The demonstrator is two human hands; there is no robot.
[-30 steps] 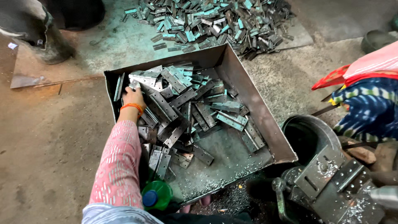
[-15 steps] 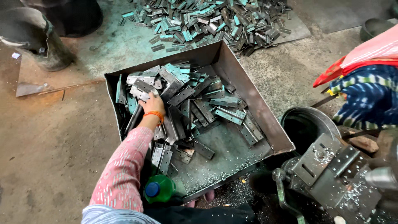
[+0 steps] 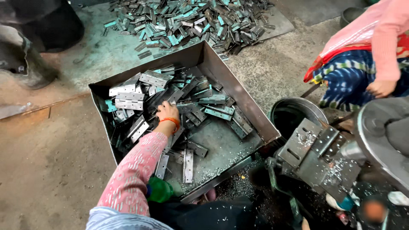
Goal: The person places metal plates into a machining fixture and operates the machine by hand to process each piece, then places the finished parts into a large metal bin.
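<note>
Reaching into the metal tray (image 3: 251, 111), the left hand (image 3: 167, 111) curls onto flat hinge plates (image 3: 128, 103); its grip is unclear, and lifting one plate cleanly seems wisest.

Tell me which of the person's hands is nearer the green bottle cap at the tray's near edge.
Left. Only the left hand shows, reaching into the metal tray onto the hinge plates, beyond the green bottle cap, which sits beside its sleeve. The right hand is out of view.
</note>
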